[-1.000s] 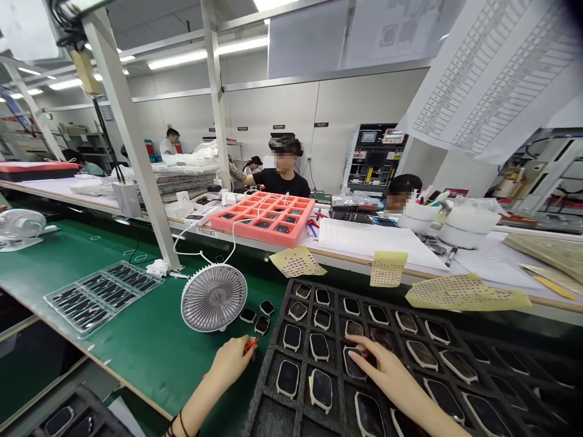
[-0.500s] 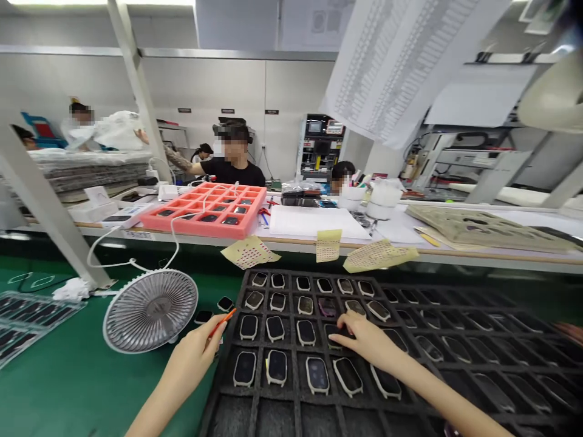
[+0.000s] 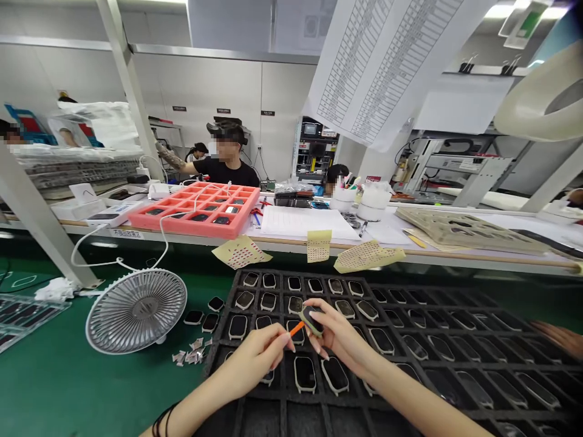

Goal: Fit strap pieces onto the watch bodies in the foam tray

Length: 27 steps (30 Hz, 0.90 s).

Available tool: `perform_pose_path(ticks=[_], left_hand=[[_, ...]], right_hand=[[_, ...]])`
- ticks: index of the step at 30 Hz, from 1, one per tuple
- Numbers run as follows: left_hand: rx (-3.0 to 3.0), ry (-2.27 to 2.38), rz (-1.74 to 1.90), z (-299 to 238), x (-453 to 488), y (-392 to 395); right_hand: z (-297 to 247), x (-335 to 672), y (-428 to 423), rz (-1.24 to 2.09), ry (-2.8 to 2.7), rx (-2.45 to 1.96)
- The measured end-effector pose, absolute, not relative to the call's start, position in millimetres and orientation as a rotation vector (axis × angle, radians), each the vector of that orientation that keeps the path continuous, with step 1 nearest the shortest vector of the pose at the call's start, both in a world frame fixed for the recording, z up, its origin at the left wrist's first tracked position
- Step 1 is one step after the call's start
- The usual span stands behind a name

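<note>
My right hand (image 3: 339,337) holds a small rounded watch case (image 3: 312,319) with a dark screen, lifted just above the black foam tray (image 3: 455,376). My left hand (image 3: 259,358) pinches a thin orange stick (image 3: 296,328) whose tip points at the case's left edge. Both hands hover over the tray's front left cells, which hold several similar cases in rows.
A small white desk fan (image 3: 135,310) stands on the green mat at left, with loose cases (image 3: 203,318) and paper scraps (image 3: 189,355) beside it. Yellow sticker sheets (image 3: 368,255) hang off the shelf edge, behind a pink tray (image 3: 200,209). People sit beyond it. Another person's hand (image 3: 558,335) shows at far right.
My right hand has picked a case out of the tray and raised it. My left hand moved right from the tray's edge, bringing the orange stick to the case.
</note>
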State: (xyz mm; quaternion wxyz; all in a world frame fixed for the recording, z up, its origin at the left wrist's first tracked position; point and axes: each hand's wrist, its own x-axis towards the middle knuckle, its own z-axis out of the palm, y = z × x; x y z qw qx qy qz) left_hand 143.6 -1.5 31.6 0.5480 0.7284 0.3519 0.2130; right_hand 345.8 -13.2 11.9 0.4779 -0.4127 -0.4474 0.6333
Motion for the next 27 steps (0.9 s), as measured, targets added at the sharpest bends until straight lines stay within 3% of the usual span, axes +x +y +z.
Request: perform_pose_path(ticks=[8, 23, 27], left_hand=[[1.517, 0.735, 0.487, 25, 156, -4], [1.487, 0.699, 0.550, 24, 154, 1], [1.464, 0.651, 0.621, 20, 157, 3]], right_hand=[[24, 318, -19, 1.619, -0.769, -0.794], [20, 309, -16, 1.461, -0.867, -0.850], [20, 305, -15, 1.577, -0.777, -0.737]])
